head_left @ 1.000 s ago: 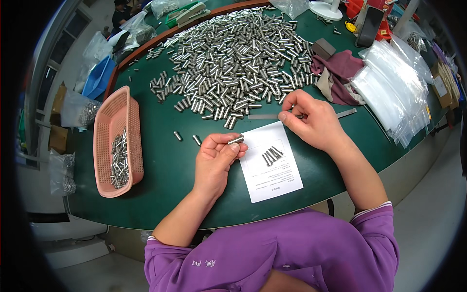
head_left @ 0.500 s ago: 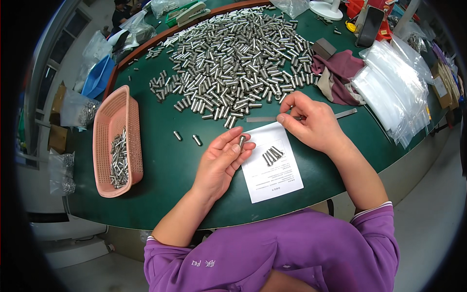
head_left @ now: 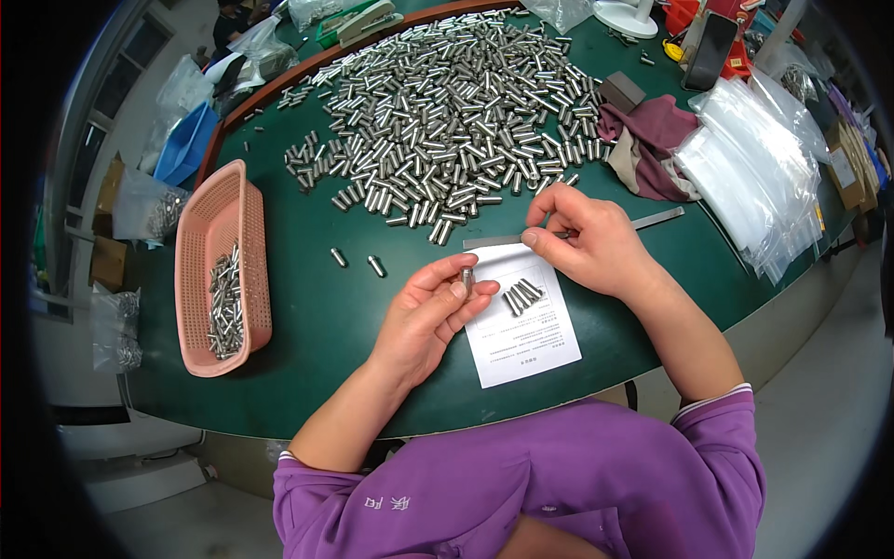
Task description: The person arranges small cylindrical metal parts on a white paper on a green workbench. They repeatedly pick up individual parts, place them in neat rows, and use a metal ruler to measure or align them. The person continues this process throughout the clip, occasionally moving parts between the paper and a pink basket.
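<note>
My left hand [head_left: 430,315] is closed around a short metal pin [head_left: 467,277], held upright between thumb and fingers. My right hand [head_left: 596,240] pinches a long, thin, flat metal strip [head_left: 657,218]; its grey end reaches left over the top edge of the paper, close to the pin but apart from it. A printed white sheet [head_left: 521,349] lies below both hands, with several slim metal pins [head_left: 523,296] side by side on it. Left of my left hand, two loose pins [head_left: 375,266] rest on the green table. Beyond my hands spreads a large heap of metal pins [head_left: 447,112].
A pink plastic basket [head_left: 190,279] with metal pins stands at left. At right lie a maroon cloth [head_left: 652,135], a dark block [head_left: 621,92] and clear plastic bags [head_left: 754,168]. A phone [head_left: 711,51] leans at the back right; another person [head_left: 231,23] is at the far left.
The metal strip and my right hand have shifted slightly left. My left hand, with the pin, has edged a little right, and the pin now stands more upright.
</note>
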